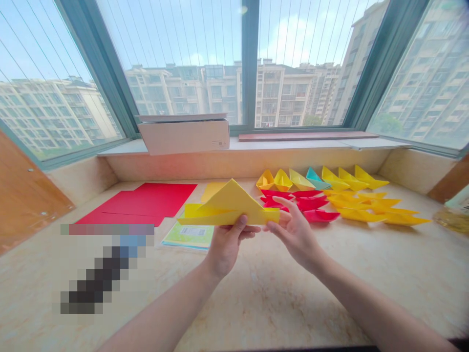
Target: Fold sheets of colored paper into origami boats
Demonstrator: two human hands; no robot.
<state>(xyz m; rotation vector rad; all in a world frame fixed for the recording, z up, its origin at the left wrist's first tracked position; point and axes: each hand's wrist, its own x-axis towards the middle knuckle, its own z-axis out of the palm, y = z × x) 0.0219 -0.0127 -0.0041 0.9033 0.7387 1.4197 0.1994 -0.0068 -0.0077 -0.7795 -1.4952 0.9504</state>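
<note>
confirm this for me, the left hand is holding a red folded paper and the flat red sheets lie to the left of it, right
Not quite: the folded paper in the left hand is yellow, not red, as the head view shows. The flat red sheets do lie to its left.

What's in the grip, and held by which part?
A folded yellow paper, held in the left hand near the middle of its lower edge. The right hand is at the paper's right end; whether it pinches there cannot be told.
</note>
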